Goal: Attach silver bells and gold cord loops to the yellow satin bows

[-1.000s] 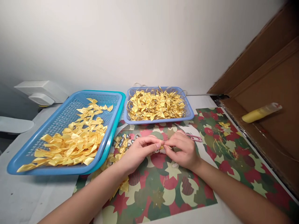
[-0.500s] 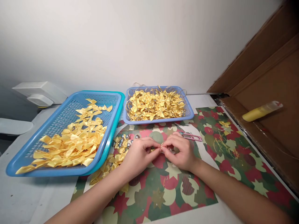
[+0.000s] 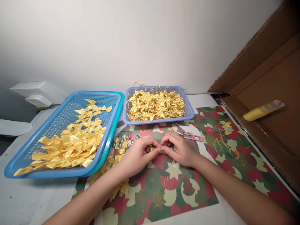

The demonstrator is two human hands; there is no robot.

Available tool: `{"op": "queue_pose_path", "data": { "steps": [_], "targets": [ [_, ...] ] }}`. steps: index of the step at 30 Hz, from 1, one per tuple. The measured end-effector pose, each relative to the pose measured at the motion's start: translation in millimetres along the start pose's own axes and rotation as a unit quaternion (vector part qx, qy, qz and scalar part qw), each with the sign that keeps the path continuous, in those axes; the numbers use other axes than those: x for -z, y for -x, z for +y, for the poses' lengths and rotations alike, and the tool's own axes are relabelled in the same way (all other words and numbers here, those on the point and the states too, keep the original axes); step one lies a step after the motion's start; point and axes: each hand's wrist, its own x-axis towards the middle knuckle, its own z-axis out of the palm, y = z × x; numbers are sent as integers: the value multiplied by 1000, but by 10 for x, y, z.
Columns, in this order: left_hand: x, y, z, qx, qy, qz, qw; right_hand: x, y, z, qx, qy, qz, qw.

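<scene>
Over the patterned sheet, my left hand (image 3: 140, 153) and my right hand (image 3: 179, 150) meet fingertip to fingertip. Both are closed in a pinch on a thin gold cord (image 3: 161, 146), mostly covered by the fingers. Bits of gold ribbon show behind my left fingers; whether they join the cord is hidden. Left of my left hand lie loose gold ribbon bows (image 3: 120, 150) and several small silver bells (image 3: 127, 137). Just beyond my right hand rest pink thread snips (image 3: 192, 137).
A blue basket (image 3: 53, 114) of gold bows stands at left, stacked on a teal one. A smaller blue basket (image 3: 159, 121) holds bows with gold cord loops. Thread scraps (image 3: 226, 145) lie on the right of the sheet (image 3: 173, 200). A cardboard box (image 3: 262, 72) with a yellow tube (image 3: 262, 111) borders the right.
My right hand has shifted slightly left and its fingers are bent differently around the pinch. My left hand stays nearly in place. The view has moved very slightly.
</scene>
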Motion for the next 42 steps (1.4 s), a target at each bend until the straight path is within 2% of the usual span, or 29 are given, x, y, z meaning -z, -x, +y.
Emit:
{"op": "queue_pose_path", "data": {
  "steps": [10,17,24,35,42],
  "targets": [
    [13,-11,-6,11,-69,-15,997,-33,20,37,1,47,-35,998],
    [-33,-9,9,-3,-123,-1,992,-47,16,18,-9,54,-35,998],
    [-85,-9,-55,-2,-137,8,991,-61,28,43,6,60,-23,998],
    [-92,-16,-51,-1,-131,-29,991,-88,27,55,35,69,-15,997],
    [-84,-20,-44,-5,-108,-34,994,-85,27,57,49,71,-15,996]
  ]
}}
